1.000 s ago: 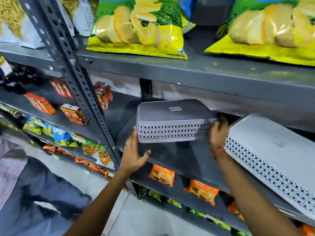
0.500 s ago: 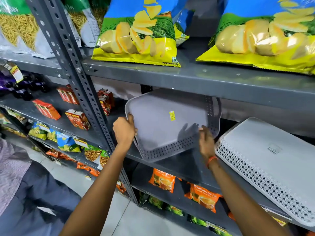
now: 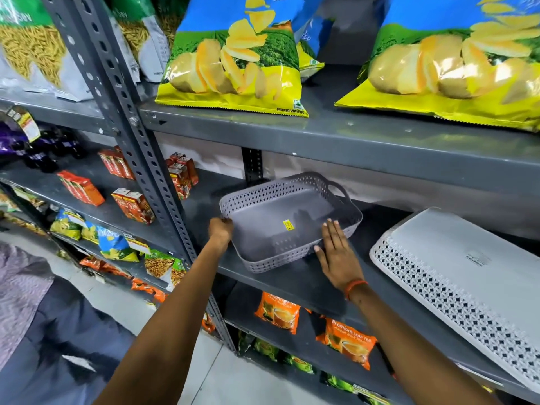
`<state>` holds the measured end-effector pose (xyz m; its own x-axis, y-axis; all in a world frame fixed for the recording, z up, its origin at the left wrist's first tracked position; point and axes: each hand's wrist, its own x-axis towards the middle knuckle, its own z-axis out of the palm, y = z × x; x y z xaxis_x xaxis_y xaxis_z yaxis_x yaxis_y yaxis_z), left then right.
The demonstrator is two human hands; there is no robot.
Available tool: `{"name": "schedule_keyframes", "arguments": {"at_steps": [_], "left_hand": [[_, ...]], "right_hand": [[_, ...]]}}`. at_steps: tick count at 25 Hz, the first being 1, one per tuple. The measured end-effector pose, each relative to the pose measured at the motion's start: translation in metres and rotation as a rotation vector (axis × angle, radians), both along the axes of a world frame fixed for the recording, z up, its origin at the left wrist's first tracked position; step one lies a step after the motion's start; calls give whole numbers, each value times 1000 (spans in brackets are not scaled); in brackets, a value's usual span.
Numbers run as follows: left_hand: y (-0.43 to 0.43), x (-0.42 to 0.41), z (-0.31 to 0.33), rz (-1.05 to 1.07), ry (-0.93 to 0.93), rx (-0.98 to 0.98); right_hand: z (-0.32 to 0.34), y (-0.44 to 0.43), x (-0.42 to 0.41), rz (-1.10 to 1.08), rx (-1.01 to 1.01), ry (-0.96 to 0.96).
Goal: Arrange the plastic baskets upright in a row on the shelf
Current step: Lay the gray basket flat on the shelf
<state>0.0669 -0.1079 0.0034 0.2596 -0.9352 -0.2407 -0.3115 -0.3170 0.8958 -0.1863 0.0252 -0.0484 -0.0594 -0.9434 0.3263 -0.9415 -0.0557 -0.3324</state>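
A grey plastic basket (image 3: 274,226) with perforated walls stands upright, open side up, on the grey metal shelf (image 3: 295,282), a yellow sticker on its floor. My left hand (image 3: 221,230) grips its left rim. My right hand (image 3: 336,252) lies flat, fingers apart, against the basket's right front wall, holding nothing. A larger white basket (image 3: 455,282) lies upside down on the same shelf to the right, its bottom facing up and part of it overhanging the shelf's front edge.
Big potato wafer bags (image 3: 233,62) fill the shelf above, leaving low headroom. A slotted upright post (image 3: 140,159) stands left of the grey basket. Small red cartons (image 3: 181,173) sit behind the post. Tea packets (image 3: 277,311) lie on the shelf below.
The grey basket went from upside down, through standing tilted on edge, to resting upright on the shelf. My right hand has let go and now lies flat against its side.
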Motion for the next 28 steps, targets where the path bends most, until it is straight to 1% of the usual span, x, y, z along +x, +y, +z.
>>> {"name": "schedule_keyframes", "arguments": {"at_steps": [1, 2, 3, 4, 5, 6, 7, 8, 10, 13, 16, 20, 23, 25, 28], "left_hand": [[8, -4, 0, -50, -147, 8], [17, -8, 1, -139, -350, 4], [32, -16, 4, -230, -550, -52], [50, -26, 6, -338, -701, -158], [71, -39, 11, -482, -769, -272], [88, -50, 10, -636, -790, -340], [101, -59, 8, -774, -818, -345], [109, -63, 8, -849, -870, -328], [110, -57, 11, -841, -971, -338], [101, -30, 15, -781, -1021, -340], [86, 3, 8, -720, -1066, -384], [65, 28, 3, -675, -1082, -387], [61, 34, 0, -682, -1107, -389], [61, 36, -1, -690, -1103, -384], [66, 23, 4, -718, -1026, -387]], "right_hand": [[2, -4, 1, -7, 7, 9], [4, -6, 2, -13, 15, 14], [4, -9, 2, -17, 18, 16], [5, -10, 3, -19, 23, 19], [6, -11, 3, -17, 18, 30], [6, -12, 3, -14, 15, 48], [6, -13, 1, -8, 5, 74], [7, -14, -2, -3, 2, 98], [7, -13, -11, -15, -32, 126], [6, -4, -20, -58, -119, 129], [0, 11, -11, -34, -196, 147], [-10, 30, 16, 26, -248, 122], [-12, 39, 31, -8, -259, 107], [-10, 40, 35, -20, -254, 118], [-2, 43, 38, -28, -245, 130]]}}
